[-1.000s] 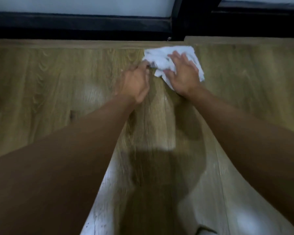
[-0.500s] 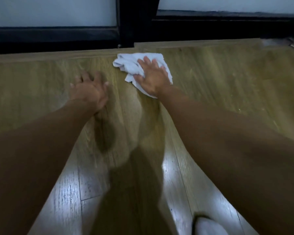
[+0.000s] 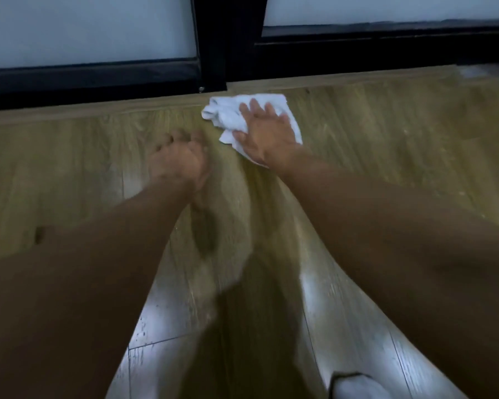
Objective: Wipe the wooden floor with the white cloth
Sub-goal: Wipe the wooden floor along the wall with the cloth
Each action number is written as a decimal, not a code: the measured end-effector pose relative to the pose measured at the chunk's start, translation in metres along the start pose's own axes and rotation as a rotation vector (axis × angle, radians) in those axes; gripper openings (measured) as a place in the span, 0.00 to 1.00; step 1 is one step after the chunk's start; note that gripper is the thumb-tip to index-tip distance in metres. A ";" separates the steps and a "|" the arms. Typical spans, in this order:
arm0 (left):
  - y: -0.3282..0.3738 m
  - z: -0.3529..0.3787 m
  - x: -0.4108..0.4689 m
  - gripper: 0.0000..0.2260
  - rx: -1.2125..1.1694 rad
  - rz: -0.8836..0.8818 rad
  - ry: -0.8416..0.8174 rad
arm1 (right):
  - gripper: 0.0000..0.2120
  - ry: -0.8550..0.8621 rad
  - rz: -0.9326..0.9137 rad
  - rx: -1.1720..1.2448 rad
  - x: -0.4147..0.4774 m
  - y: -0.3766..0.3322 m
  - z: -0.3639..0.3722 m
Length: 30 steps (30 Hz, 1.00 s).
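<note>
The right hand (image 3: 267,136) pressed the white cloth (image 3: 225,113) flat, its grip wide with fingers spread. The cloth lay under and just beyond that grip, near the black door frame (image 3: 213,53). The left hand (image 3: 179,162) was blurred, so its grip was unclear. Wiping seemed midway: the wooden floor (image 3: 386,125) right of the grip looked speckled

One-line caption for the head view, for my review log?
Right hand presses the white cloth to the wooden floor by the black frame; left hand, empty, is beside it.
</note>
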<state>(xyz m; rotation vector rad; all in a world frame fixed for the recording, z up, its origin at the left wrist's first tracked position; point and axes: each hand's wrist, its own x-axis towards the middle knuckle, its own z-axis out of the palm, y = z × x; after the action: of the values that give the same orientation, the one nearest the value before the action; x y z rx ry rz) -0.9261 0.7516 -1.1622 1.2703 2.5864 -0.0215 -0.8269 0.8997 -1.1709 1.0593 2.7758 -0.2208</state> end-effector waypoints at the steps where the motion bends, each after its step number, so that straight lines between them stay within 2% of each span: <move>1: 0.005 0.004 -0.005 0.22 -0.046 0.029 0.055 | 0.29 -0.009 -0.015 0.013 0.000 -0.008 0.000; 3: 0.014 0.009 -0.014 0.25 -0.047 0.055 0.134 | 0.29 0.008 -0.138 0.099 -0.021 -0.012 0.007; 6: 0.029 0.011 -0.016 0.23 -0.035 0.111 0.197 | 0.26 0.060 -0.305 0.147 -0.065 0.032 0.019; 9: 0.051 0.011 -0.016 0.22 0.009 0.284 0.218 | 0.26 0.032 -0.176 0.149 -0.057 0.085 0.011; 11: 0.067 0.006 -0.013 0.23 0.019 0.317 0.237 | 0.26 0.008 -0.082 0.148 -0.024 0.090 0.001; 14: 0.090 -0.002 -0.005 0.23 -0.033 0.233 0.291 | 0.28 0.000 -0.001 0.205 -0.004 0.057 -0.002; 17: 0.096 -0.011 0.005 0.20 -0.121 0.151 0.337 | 0.27 0.091 -0.177 0.291 -0.043 0.034 0.015; 19: 0.097 -0.006 0.002 0.18 -0.083 0.169 0.344 | 0.27 0.159 -0.269 0.247 -0.074 0.051 0.029; 21: 0.099 0.004 -0.003 0.18 -0.098 0.178 0.303 | 0.26 0.177 -0.264 0.196 -0.076 0.089 0.030; 24: 0.099 0.021 -0.005 0.18 -0.154 0.125 0.250 | 0.24 0.144 -0.089 0.180 -0.039 0.125 0.017; 26: 0.100 0.024 -0.003 0.17 -0.178 0.074 0.246 | 0.25 0.126 -0.030 0.136 -0.014 0.121 0.008; 30: 0.108 0.016 0.003 0.16 -0.378 -0.061 0.289 | 0.27 0.094 -0.178 0.155 -0.022 0.102 0.005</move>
<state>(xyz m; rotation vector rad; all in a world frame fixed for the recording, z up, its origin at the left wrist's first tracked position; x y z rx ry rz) -0.8402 0.8183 -1.1673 1.1198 2.6851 0.6515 -0.7415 0.9598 -1.1792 0.8748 2.9814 -0.4256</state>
